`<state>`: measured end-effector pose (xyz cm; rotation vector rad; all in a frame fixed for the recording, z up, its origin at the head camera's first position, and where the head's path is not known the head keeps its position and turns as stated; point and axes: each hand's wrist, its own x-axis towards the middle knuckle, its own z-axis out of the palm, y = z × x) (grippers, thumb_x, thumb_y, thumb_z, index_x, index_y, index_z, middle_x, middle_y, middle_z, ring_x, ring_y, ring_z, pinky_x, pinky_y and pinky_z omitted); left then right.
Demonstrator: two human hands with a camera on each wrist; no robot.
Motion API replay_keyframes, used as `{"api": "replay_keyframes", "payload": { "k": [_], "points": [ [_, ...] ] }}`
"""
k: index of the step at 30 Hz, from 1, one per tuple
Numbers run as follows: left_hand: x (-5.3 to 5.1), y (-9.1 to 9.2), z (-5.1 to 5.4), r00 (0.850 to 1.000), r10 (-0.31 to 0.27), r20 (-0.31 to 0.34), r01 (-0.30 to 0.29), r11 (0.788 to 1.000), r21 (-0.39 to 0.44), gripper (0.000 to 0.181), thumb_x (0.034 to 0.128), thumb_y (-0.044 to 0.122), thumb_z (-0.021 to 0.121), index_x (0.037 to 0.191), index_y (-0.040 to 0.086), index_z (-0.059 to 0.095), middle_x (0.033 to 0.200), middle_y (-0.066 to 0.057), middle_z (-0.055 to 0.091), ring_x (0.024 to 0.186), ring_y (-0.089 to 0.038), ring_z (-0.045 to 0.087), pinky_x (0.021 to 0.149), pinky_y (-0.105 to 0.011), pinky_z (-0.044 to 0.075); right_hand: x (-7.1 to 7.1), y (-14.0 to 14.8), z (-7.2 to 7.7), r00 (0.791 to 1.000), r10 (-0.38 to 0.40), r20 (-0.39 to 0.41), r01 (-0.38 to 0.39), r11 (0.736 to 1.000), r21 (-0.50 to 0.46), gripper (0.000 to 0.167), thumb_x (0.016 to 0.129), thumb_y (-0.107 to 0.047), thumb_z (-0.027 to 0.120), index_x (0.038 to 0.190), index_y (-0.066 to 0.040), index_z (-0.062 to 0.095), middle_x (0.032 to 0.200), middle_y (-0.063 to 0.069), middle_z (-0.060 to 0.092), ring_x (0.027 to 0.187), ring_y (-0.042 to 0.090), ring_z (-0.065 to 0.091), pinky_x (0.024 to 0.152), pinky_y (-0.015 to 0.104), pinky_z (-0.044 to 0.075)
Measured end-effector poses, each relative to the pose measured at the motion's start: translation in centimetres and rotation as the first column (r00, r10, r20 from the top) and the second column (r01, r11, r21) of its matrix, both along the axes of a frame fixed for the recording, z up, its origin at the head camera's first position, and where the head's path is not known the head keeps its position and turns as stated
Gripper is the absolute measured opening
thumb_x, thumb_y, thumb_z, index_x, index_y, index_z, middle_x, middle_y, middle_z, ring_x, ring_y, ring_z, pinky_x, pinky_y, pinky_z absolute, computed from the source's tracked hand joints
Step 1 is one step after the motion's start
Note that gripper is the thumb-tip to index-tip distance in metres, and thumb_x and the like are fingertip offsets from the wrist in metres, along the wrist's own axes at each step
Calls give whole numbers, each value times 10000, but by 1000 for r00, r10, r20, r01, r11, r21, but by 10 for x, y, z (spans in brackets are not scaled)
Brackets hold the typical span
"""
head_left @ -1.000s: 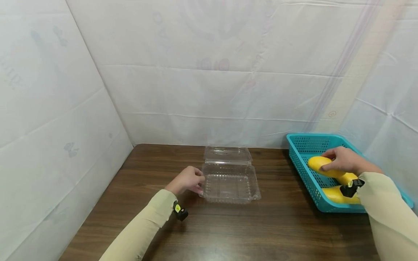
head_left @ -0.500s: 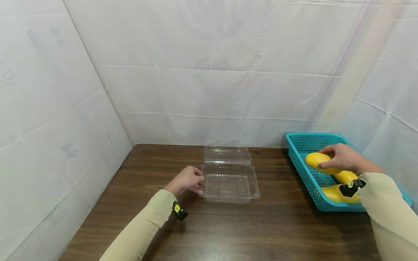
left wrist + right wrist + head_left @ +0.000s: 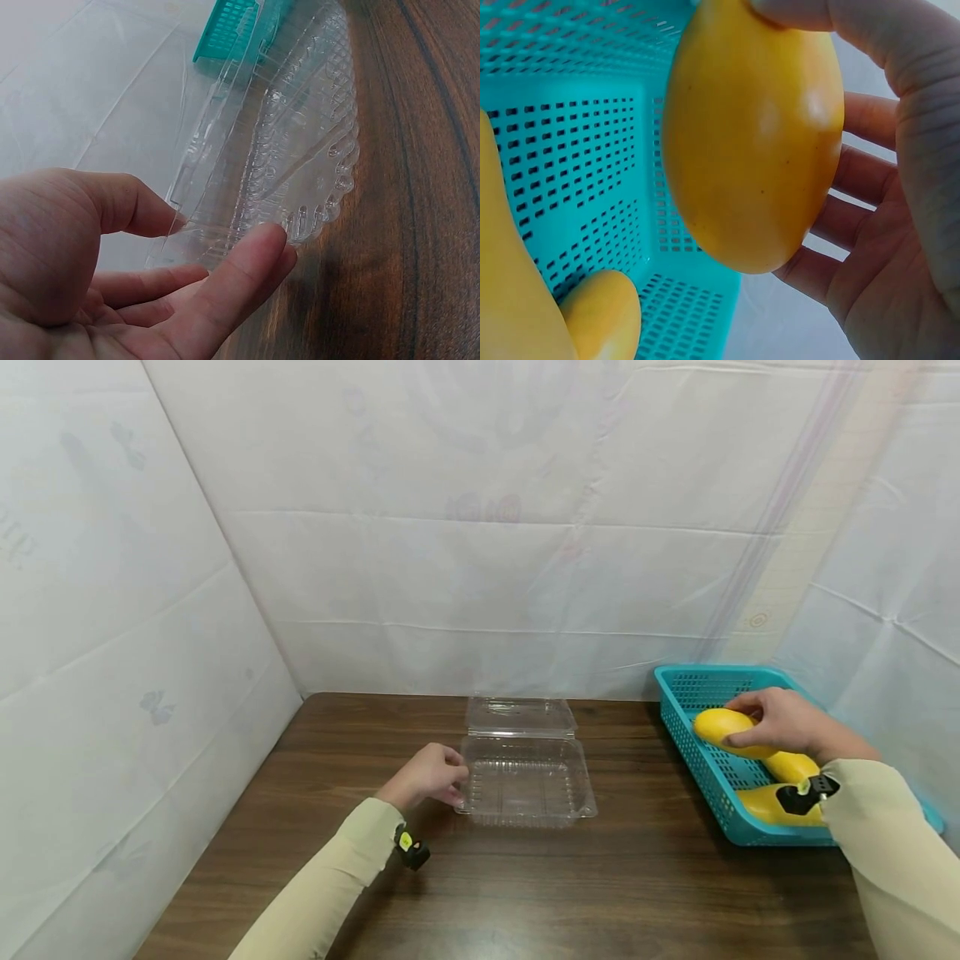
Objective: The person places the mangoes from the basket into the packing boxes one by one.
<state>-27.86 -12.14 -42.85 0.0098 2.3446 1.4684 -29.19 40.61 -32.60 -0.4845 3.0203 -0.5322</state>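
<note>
With thumb and fingers around it, my right hand point(image 3: 783, 722) holds a yellow mango point(image 3: 723, 727) above the turquoise basket point(image 3: 738, 837). The right wrist view shows this smooth oval mango point(image 3: 754, 142) large, clear of the basket floor. Two more yellow mangoes lie lower in the basket, one mango point(image 3: 792, 767) behind the other mango point(image 3: 772, 806). At the middle of the table, my left hand point(image 3: 429, 774) pinches the left rim of a clear plastic clamshell container point(image 3: 525, 781). Its lid point(image 3: 519, 717) is folded back flat, and no fruit shows inside.
The brown wooden table point(image 3: 570, 893) carries both containers. A white sheet wall point(image 3: 465, 568) stands right behind the table, with further sheets at left and right. The basket sits close to the right-hand sheet.
My right hand has shifted slightly left and up, carrying the mango with it and uncovering more of the ones below. The left hand keeps its hold on the container's rim.
</note>
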Motion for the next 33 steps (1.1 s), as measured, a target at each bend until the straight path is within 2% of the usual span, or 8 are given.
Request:
{"api": "replay_keyframes", "payload": {
  "k": [11,33],
  "points": [
    [-1,-1,0,1000,4,-13,-4,1000,8,448,963,40,582,1377,-125,538,1125,-227,679,682,-208,717,651,-330,657,1,-14,2,996,42,-80,-42,999,10,526,803,-398,856,1181,-51,741,1035,55,763,808,93,599,662,236,521],
    [0,-2,0,1000,-3,-24,2,1000,-15,445,972,66,602,1379,-105,546,1082,-206,690,696,-199,724,642,-320,654,4,-45,3,991,101,-85,-101,995,1,504,787,-362,867,1181,-77,738,1036,24,750,843,156,594,693,267,542]
  ]
}}
